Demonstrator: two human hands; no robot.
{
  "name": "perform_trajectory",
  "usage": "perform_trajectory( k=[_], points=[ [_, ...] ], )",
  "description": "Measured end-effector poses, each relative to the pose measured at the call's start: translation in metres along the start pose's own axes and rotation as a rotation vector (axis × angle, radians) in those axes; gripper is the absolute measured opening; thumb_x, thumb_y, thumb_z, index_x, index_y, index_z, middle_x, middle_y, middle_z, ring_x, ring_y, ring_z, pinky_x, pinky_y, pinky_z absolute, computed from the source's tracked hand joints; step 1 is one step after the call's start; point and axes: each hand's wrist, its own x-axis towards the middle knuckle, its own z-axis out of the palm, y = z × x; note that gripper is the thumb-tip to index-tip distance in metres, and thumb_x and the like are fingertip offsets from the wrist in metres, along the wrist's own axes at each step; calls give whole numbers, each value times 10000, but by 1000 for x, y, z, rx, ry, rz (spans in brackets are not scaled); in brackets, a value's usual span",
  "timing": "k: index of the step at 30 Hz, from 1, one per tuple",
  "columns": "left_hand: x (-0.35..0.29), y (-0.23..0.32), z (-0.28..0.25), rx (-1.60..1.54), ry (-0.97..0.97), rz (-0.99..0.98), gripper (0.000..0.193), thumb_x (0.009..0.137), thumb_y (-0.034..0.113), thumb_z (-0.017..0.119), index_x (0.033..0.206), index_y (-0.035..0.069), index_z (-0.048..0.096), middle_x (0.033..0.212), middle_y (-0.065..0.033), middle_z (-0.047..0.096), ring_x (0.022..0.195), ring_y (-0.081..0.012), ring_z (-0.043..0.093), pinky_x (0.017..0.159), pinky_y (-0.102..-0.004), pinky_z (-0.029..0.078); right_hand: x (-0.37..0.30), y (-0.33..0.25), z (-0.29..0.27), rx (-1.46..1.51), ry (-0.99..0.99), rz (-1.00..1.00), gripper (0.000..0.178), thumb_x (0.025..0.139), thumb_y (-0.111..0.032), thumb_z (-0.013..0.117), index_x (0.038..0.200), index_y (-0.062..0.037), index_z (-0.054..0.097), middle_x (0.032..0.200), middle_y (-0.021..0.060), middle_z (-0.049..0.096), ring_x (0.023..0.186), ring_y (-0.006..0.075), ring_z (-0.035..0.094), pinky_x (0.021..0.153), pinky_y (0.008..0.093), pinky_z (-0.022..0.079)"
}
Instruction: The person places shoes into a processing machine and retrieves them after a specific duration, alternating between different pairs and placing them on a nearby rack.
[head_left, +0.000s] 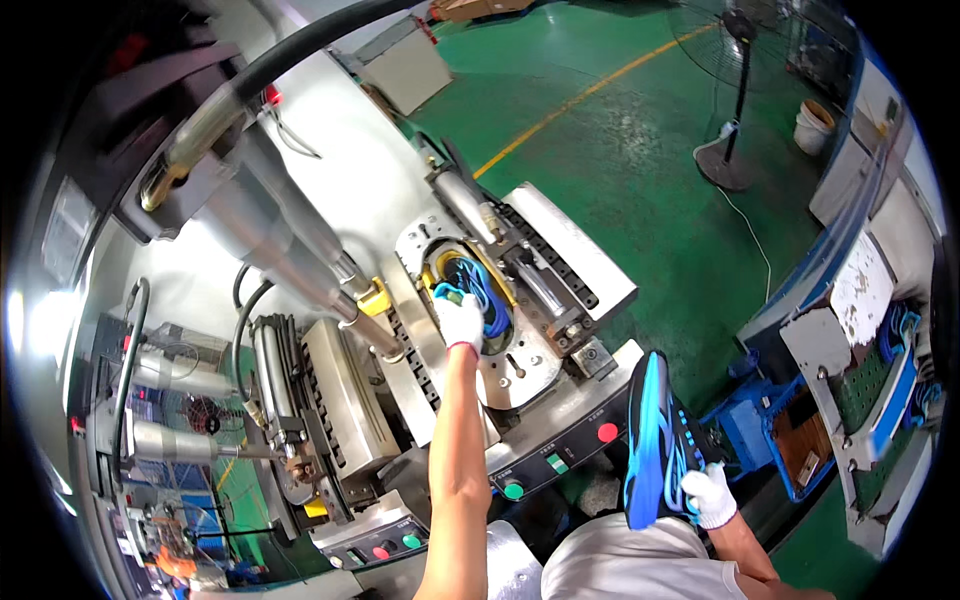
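My left hand [461,321], in a white knit glove, reaches into the press machine. Its fingers are closed on the teal-edged collar of a shoe with blue laces [478,290]. That shoe sits in the oval recess of a metal fixture plate [510,375]. In front of my body on the right, my right hand [709,496], also gloved, grips a second shoe [650,440], black with a bright blue sole. This shoe is tilted on its side, its sole turned leftward. My right fingers are partly hidden behind its upper.
The machine's front panel carries a red button [607,432] and a green button [513,491]. Metal cylinders [300,260] rise at the left. On the right are a blue crate [790,440] and a rack holding more shoes [905,330]. A standing fan [735,110] is farther back.
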Motion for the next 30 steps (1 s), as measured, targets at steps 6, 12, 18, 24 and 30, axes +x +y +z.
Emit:
perform_trajectory(
  k=[6,12,18,24,30],
  points=[
    [-102,62,-134,-360,-202,-115,282,973,182,661,1193,11,621,1023,-55,682,881,-158,638,744,-329,538,58,-74,80,-381,-138,-393,148,883,-116,763,1028,-111,728,730,0,636,556,110,544,524,282,433],
    [-289,17,-274,-454,-230,-309,378,954,83,643,1315,16,552,1056,-39,613,940,-125,569,817,-281,493,221,-149,238,-580,-456,-351,203,853,-222,790,887,-29,737,732,-3,641,639,95,560,565,310,436],
    [-475,-21,-345,-4,-149,-765,628,934,364,713,1437,35,533,1307,-205,656,1211,-353,627,1033,-464,485,390,-81,352,-1583,90,-893,358,792,-253,604,955,19,771,1083,282,726,1074,418,697,977,466,539],
    [-600,-131,-322,54,472,-950,376,941,143,648,1266,3,520,1170,-184,659,1071,-307,640,957,-428,501,409,-69,344,-1461,-147,-957,345,745,-343,681,765,-3,735,806,227,718,744,372,716,695,502,532],
    [-565,-242,-237,141,564,-1319,832,876,401,730,1548,108,336,1390,-270,588,1280,-448,582,1104,-501,423,449,-119,311,-1614,-116,-926,544,838,-291,791,1213,78,653,1157,214,719,1025,327,694,921,426,527]
  ],
)
